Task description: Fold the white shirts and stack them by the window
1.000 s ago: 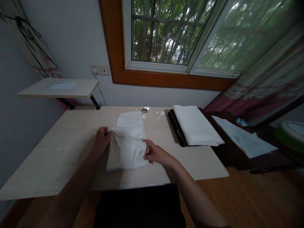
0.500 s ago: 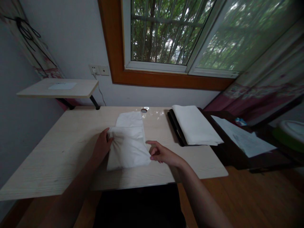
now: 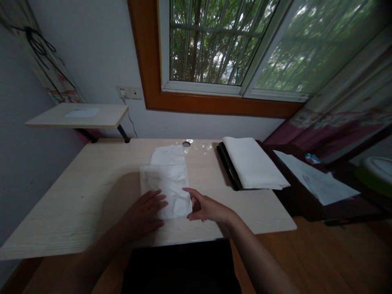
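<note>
A white, thin, slightly wrinkled cloth [image 3: 167, 179] lies folded on the pale wooden desk [image 3: 76, 208], and a narrower part of it sticks out beyond the fold at the far side. Over its near left corner rests my left hand [image 3: 147, 212], fingers spread and palm down. My right hand [image 3: 203, 207] is at the right edge of the cloth, with the index finger stretched onto it and the thumb apart near the lower right corner. The other right fingers are curled under and partly hidden.
To the right, a stack of white sheets [image 3: 254, 163] lies on a black flat object [image 3: 227, 167]. A small raised shelf [image 3: 104, 116] stands at the back left. A dark side table [image 3: 284, 200] carries a large paper [image 3: 315, 179]. A round hole [image 3: 186, 144] sits near the back edge.
My left hand has let go of the cloth's left edge and moved nearer, now flat on its near left corner. The right thumb and index finger have spread apart. The near left corner is now covered.
</note>
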The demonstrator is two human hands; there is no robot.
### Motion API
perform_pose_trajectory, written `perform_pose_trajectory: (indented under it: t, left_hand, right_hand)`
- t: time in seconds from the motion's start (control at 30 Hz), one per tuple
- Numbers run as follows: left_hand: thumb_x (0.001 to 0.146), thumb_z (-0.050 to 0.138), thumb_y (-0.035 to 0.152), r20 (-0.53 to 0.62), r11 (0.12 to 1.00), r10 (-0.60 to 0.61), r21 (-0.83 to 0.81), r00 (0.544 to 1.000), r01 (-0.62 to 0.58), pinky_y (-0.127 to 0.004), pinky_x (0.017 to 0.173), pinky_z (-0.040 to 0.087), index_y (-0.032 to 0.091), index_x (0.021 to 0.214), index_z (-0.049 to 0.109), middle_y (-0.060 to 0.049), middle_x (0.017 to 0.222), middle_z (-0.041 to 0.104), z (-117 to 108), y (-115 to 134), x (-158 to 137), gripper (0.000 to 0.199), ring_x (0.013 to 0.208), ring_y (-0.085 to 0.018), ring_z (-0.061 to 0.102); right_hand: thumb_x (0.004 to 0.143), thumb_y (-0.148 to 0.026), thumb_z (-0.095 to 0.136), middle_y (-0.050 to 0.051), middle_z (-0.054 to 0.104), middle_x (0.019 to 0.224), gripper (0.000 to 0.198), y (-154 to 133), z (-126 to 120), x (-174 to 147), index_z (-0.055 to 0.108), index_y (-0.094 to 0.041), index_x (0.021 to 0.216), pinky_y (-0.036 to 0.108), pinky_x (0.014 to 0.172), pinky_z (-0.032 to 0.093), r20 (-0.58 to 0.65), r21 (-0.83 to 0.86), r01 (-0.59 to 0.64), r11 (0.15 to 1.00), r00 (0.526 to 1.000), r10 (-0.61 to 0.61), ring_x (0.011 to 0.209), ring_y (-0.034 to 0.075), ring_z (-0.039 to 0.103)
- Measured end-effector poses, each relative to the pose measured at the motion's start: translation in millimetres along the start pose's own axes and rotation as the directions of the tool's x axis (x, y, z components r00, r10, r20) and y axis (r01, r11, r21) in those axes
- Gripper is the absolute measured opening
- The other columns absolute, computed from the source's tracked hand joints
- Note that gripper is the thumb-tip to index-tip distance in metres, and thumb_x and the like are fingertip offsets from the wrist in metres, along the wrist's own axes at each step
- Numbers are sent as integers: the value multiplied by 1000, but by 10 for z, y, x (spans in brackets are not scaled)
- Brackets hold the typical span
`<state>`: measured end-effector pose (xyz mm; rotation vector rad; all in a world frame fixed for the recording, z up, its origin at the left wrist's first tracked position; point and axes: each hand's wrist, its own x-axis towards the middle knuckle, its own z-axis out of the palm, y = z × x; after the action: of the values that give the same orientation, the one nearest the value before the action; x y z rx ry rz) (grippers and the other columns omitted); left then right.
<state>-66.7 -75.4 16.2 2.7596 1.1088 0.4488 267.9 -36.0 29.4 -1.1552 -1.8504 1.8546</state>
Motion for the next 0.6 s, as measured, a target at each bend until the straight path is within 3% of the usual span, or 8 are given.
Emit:
perform_pose_trajectory:
  t: [0.07,0.13,0.37,0.5,0.6]
  left_hand:
    - [95,58,57,18,996,35,85,999,-37,-51,124,30,28,155,42,-8,161,45,76,33,-52,69,152,-30,35]
    - [97,55,58,27,985,63,160,998,-66,-52,125,26,27,159,36,-8,165,39,133,21,-82,71,154,-30,30]
    - [103,50,40,67,961,101,250,993,-115,-51,126,24,31,158,35,-4,168,33,163,-87,-134,58,157,-27,24]
    - [102,48,25,92,968,99,224,991,-117,-50,126,26,32,158,36,-3,168,31,107,-84,-154,58,157,-26,25]
    - [101,51,29,104,976,125,164,987,-141,-51,126,28,33,158,37,-4,168,32,28,-56,-158,59,156,-27,28]
  right_hand:
    - [76,-19,81,-4,57,94,94,19,33,-1,34,-35,155,19,48,44,-22,-66,10,998,1000,-11,61,8,56]
    - [77,-14,78,-5,56,89,88,35,26,-13,37,-33,153,20,50,43,-31,-109,24,994,999,-27,61,8,55]
    - [78,-10,75,-5,57,87,71,-5,-188,-174,49,-28,141,25,73,46,-20,-315,157,936,985,-173,76,12,56]
    - [80,-9,72,-4,58,87,64,23,-181,-219,52,-27,138,24,71,43,-10,-429,165,888,982,-188,77,13,55]
    - [77,-5,70,-4,60,86,68,61,-151,-226,51,-26,138,24,71,44,25,-448,152,881,987,-158,77,13,57]
